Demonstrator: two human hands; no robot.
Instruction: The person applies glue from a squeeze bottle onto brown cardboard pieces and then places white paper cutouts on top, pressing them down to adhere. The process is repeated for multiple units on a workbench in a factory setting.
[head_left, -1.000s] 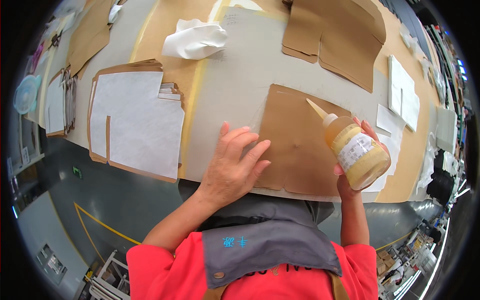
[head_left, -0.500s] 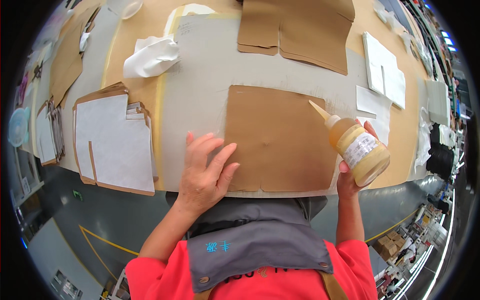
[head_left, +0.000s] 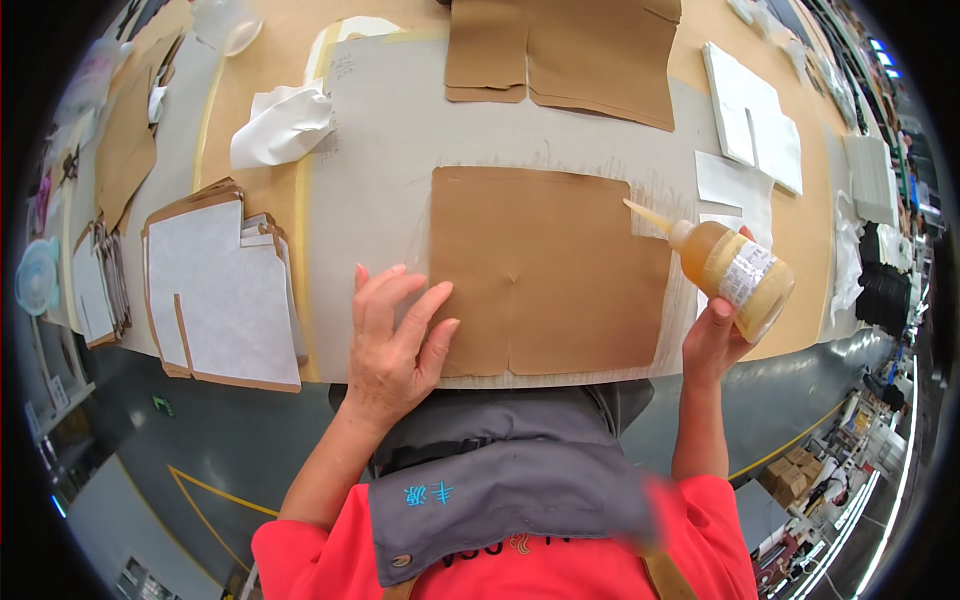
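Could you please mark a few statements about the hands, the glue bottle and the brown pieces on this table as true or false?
1. The left hand lies flat on the brown cut piece. True.
2. The right hand holds scissors. False: it holds an amber glue bottle.
3. The bottle's nozzle points toward the piece. True.
4. The crumpled white cloth lies on the brown piece. False: it lies apart, up-left.

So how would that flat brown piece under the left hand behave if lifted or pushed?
The brown piece is thin and lies flat, so it is probably light and floppy. Under the left hand, it would likely slide easily on the smooth grey mat.
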